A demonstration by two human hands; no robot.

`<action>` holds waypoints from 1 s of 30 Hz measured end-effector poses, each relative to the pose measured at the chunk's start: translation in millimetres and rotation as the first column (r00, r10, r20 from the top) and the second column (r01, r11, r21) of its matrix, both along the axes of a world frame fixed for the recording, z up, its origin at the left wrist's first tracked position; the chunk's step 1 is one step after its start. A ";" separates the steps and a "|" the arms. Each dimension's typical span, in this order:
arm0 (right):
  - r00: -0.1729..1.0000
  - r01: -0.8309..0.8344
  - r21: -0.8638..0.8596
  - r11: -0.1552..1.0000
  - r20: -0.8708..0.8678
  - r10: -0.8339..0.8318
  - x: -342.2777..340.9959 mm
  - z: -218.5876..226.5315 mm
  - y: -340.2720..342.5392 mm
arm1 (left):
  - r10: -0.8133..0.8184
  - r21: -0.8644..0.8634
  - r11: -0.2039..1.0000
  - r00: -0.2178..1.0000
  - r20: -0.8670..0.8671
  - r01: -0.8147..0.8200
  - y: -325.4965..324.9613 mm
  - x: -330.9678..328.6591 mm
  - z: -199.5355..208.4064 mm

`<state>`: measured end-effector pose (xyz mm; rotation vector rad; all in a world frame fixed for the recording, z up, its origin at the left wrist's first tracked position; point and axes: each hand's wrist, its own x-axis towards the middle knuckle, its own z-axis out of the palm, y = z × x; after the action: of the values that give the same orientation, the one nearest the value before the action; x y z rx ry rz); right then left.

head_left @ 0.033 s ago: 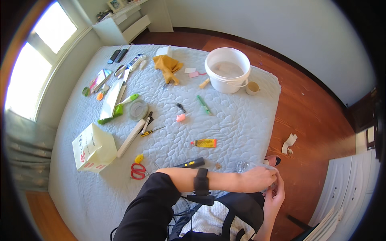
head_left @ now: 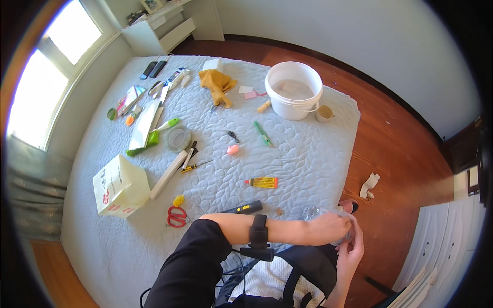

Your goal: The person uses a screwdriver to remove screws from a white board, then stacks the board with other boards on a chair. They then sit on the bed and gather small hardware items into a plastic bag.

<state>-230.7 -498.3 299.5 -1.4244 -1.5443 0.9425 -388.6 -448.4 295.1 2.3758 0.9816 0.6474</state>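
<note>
My left arm reaches across to the right, with a black band strapped on the forearm. At the bed's right front edge, my left hand is closed on a piece of clear plastic, crinkled and see-through. Right beside it, my right hand has its fingers bent against the same plastic from the right. The fingers partly hide what lies between them, and I cannot make out the plastic's full shape. Closest on the bed are a small brown piece and a black cylindrical tool by my left forearm.
On the quilted bed lie a yellow tube, red scissors, a green cutter and a screwdriver. A white bucket stands far right beside a tape roll. A paper bag stands left.
</note>
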 end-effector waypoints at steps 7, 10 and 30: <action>0.999 -0.038 0.044 0.998 0.008 0.038 -1.5 10.4 -3.8 | -0.081 0.199 0.971 0.968 -0.238 0.131 -1.3 -48.8 -11.8; 0.999 -0.033 -0.056 0.998 0.011 0.034 -4.7 21.9 -4.8 | -0.121 0.249 0.954 0.974 -0.191 0.167 -10.2 -72.3 -1.0; 0.977 0.083 -0.374 0.924 -0.150 -0.149 23.4 -116.2 26.1 | 0.722 -0.193 0.675 0.692 -0.026 -0.712 -58.9 -132.0 -85.1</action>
<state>-207.3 -472.2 183.3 -1.6199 -1.1789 1.2958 -520.7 -507.3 210.0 1.7295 1.8943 0.8318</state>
